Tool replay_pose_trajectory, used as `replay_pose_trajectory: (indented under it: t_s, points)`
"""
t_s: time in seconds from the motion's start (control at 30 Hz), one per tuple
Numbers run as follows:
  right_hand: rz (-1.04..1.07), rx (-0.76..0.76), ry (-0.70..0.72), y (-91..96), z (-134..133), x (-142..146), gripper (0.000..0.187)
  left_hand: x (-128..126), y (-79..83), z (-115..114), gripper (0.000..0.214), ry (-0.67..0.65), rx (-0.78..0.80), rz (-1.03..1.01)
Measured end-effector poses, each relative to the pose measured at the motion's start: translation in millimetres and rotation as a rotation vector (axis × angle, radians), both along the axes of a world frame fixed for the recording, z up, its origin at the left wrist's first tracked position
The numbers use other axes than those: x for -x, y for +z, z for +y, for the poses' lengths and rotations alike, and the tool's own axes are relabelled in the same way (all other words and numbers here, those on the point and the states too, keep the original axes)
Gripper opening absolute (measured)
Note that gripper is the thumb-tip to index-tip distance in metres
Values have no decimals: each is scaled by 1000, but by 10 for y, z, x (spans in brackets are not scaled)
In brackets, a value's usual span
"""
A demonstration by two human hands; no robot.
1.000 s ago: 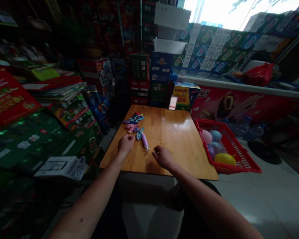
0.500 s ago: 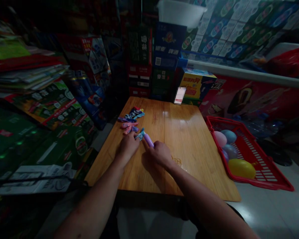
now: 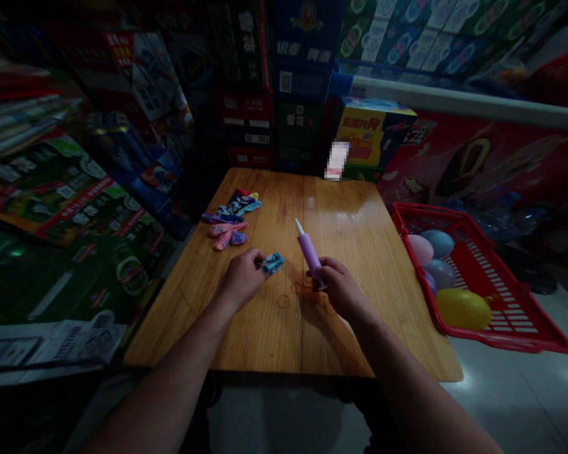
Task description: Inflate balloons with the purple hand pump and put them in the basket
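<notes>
My left hand (image 3: 243, 278) is closed on a small blue uninflated balloon (image 3: 272, 263), held just above the wooden table (image 3: 284, 328). My right hand (image 3: 339, 288) grips the lower end of a purple balloon pump (image 3: 307, 250), whose white nozzle points up and away from me. A small heap of flat balloons (image 3: 230, 217) in pink, purple and blue lies on the table's left side, beyond my left hand.
A red plastic basket (image 3: 502, 315) with several inflated balloons, one yellow (image 3: 462, 308), stands on the floor right of the table. Stacked printed cartons (image 3: 99, 208) crowd the left side and the back. A yellow box (image 3: 369, 135) stands behind the table's far edge.
My right hand has lifted the pump off the table and drawn it right. My left hand has picked up the blue balloon and pulled it toward me. The view has tilted downward.
</notes>
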State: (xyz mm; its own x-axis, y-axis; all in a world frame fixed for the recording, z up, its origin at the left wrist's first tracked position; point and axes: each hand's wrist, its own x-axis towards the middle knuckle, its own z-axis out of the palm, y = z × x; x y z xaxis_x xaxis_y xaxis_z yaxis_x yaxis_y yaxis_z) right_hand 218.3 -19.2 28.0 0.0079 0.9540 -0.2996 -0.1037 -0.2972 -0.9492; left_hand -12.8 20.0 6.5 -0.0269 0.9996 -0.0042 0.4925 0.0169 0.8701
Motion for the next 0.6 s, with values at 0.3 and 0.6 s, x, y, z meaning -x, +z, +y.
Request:
replay_pose_trajectory:
  t_s: [0.3, 0.6]
  points:
    - [-188, -12, -15, -123, 77, 95, 29, -121, -5, 69, 17, -139, -47, -184]
    - [-328, -139, 2, -195, 59, 84, 38, -61, 156, 16, 25, -303, 200, -496]
